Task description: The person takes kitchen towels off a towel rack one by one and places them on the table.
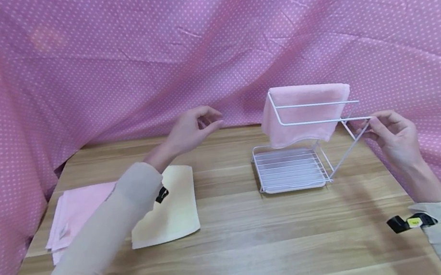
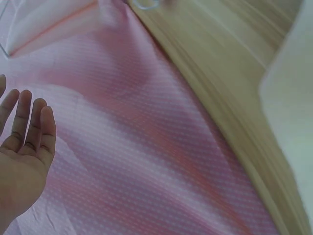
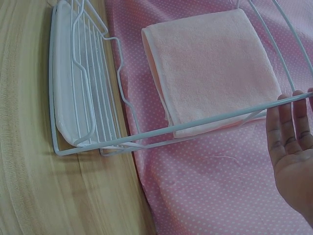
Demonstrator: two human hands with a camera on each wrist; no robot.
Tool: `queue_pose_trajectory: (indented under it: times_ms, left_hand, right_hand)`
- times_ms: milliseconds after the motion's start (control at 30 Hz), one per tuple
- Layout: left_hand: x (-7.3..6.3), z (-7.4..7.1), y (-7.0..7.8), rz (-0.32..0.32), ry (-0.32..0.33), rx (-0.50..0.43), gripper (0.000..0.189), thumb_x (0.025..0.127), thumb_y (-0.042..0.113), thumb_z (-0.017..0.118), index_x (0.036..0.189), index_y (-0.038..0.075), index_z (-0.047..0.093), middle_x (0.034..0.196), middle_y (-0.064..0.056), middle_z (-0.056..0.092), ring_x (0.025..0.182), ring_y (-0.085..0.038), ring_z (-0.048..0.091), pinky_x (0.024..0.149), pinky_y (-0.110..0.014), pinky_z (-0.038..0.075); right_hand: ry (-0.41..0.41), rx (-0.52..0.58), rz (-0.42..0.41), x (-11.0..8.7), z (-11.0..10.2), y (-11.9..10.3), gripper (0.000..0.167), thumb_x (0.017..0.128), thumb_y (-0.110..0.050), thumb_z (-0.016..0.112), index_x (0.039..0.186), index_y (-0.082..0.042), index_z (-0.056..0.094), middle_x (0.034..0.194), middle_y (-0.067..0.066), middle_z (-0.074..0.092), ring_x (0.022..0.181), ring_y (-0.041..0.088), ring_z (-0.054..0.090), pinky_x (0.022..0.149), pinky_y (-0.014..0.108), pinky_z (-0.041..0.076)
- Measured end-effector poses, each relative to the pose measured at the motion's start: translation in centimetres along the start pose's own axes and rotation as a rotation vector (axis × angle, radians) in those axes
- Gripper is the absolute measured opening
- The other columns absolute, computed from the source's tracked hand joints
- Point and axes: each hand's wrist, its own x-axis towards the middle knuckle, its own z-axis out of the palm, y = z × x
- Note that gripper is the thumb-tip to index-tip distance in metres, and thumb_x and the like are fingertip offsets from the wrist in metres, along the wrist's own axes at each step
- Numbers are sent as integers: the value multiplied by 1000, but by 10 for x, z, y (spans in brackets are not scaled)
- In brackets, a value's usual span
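A white wire drying rack (image 3: 205, 119) stands on the table, its lower shelf over a white tray (image 1: 294, 188). A folded pink towel (image 1: 309, 93) hangs over the rack's upper bars. My right hand (image 1: 398, 139) grips the rack's upper right corner between thumb and fingers. In the right wrist view, fingertips (image 3: 274, 110) lie against the bar. My left hand (image 1: 190, 130) is in the air left of the hanging towel, fingers loosely bent, touching nothing. The left wrist view shows that hand (image 2: 22, 171) with its palm visible and nothing held.
Another folded pink cloth (image 1: 83, 204) lies at the table's left, partly hidden by my left forearm. Beside it lies a pale yellow cloth (image 1: 181, 202). A pink dotted curtain (image 1: 123, 51) hangs around the back and sides of the wooden table (image 1: 244, 250).
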Motion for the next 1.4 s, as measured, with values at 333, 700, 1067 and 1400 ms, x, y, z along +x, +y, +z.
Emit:
queue_pose_trajectory:
  times_ms: [333, 700, 1067, 1400]
  left_hand:
    - [33, 15, 24, 48, -11, -43, 31, 102, 26, 70, 127, 7, 70, 109, -10, 75, 91, -19, 67, 83, -29, 58]
    - [70, 30, 46, 58, 10, -44, 33, 102, 28, 71, 129, 8, 70, 116, -8, 75, 100, -18, 67, 90, -29, 56]
    - [101, 45, 70, 133, -29, 21, 33, 103, 28, 70, 128, 7, 69, 119, -9, 76, 103, -18, 70, 97, -31, 58]
    - [123, 59, 93, 82, -147, 106, 40, 102, 36, 72, 134, 12, 66, 129, -4, 72, 116, -14, 65, 101, -23, 53]
  right_hand:
    - [-41, 52, 1, 0, 0, -1, 17, 104, 13, 50, 108, 10, 66, 95, 13, 78, 85, 22, 78, 81, 28, 64]
    - [-120, 80, 24, 1, -6, -2, 21, 104, 14, 47, 113, 8, 66, 101, 13, 79, 94, 20, 77, 88, 28, 64]
    - [-102, 87, 17, 1, -4, -1, 20, 104, 14, 48, 111, 9, 66, 100, 14, 78, 91, 21, 78, 86, 29, 64]
    - [-100, 88, 18, 1, -5, -1, 18, 103, 14, 49, 111, 10, 65, 100, 14, 78, 92, 21, 77, 85, 28, 64]
